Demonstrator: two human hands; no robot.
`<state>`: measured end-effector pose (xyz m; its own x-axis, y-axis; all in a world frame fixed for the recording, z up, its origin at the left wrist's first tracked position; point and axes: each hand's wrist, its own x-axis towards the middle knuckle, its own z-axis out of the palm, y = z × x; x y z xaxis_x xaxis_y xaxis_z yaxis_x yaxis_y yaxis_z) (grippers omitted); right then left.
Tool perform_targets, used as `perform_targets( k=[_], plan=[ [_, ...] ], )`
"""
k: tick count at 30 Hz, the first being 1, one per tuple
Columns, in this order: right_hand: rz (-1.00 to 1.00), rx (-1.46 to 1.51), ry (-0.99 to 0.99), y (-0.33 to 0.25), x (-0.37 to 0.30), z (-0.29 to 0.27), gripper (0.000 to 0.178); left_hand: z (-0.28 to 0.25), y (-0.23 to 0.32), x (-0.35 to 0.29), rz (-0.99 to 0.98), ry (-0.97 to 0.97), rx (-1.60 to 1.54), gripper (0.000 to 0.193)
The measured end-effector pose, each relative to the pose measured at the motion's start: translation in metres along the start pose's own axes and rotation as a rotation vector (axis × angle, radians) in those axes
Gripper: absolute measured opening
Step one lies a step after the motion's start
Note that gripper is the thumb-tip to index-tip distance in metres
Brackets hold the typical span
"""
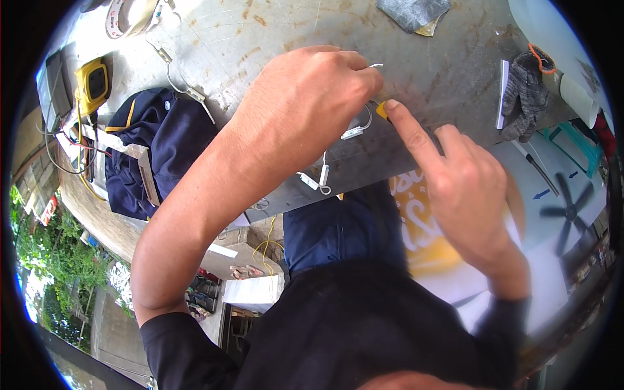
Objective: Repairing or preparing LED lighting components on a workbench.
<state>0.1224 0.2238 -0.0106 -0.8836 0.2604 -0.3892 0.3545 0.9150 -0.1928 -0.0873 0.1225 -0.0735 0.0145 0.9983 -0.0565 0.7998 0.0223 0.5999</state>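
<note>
My left hand (318,81) reaches over the metal table with its fingers closed, knuckles up. A short white wire end (376,65) sticks out past its fingertips. Just to the right, my right hand (458,172) grips a small yellow tool with a dark edge (382,110), its index finger stretched along it; most of the tool is hidden, so its kind does not show. Below the left hand, a small white module (352,132) hangs on a looped wire. More white modules (308,181) on wire lie nearer the table's front edge.
On the left lie dark blue cloth (156,143) and a yellow tape measure (93,88). A tape roll (127,16) sits at the far left, with another wired module (195,95) below it. A grey knitted glove (525,94) rests at the right, beside a white strip (502,94).
</note>
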Motion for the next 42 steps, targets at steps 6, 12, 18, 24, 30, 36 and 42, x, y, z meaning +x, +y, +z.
perform_targets(
  k=[6, 12, 18, 24, 30, 36, 42],
  plan=[
    [-0.046, -0.084, 0.059, 0.007, -0.003, 0.001, 0.073, 0.000, -0.001, 0.000, -0.004, -0.011, 0.012, 0.016],
    [-0.055, -0.128, 0.055, 0.009, -0.010, 0.001, 0.076, -0.001, 0.000, 0.001, -0.014, -0.016, -0.008, 0.015],
    [-0.045, -0.099, 0.084, 0.007, -0.016, 0.006, 0.079, -0.002, -0.001, 0.002, -0.022, -0.014, -0.016, 0.017],
    [0.347, 0.511, 0.227, 0.001, -0.053, 0.018, 0.056, -0.002, -0.003, -0.002, -0.039, -0.002, -0.126, 0.034],
    [0.487, 0.910, 0.449, -0.017, -0.055, 0.063, 0.047, -0.007, 0.005, -0.003, -0.247, 0.009, -0.148, 0.066],
    [0.657, 1.178, 0.509, -0.039, -0.018, 0.059, 0.034, 0.007, 0.015, -0.020, -0.188, 0.127, 0.010, 0.046],
    [0.538, 1.178, 0.488, -0.040, 0.007, 0.062, 0.035, 0.009, 0.023, -0.035, -0.447, 0.109, -0.353, 0.021]
  ],
)
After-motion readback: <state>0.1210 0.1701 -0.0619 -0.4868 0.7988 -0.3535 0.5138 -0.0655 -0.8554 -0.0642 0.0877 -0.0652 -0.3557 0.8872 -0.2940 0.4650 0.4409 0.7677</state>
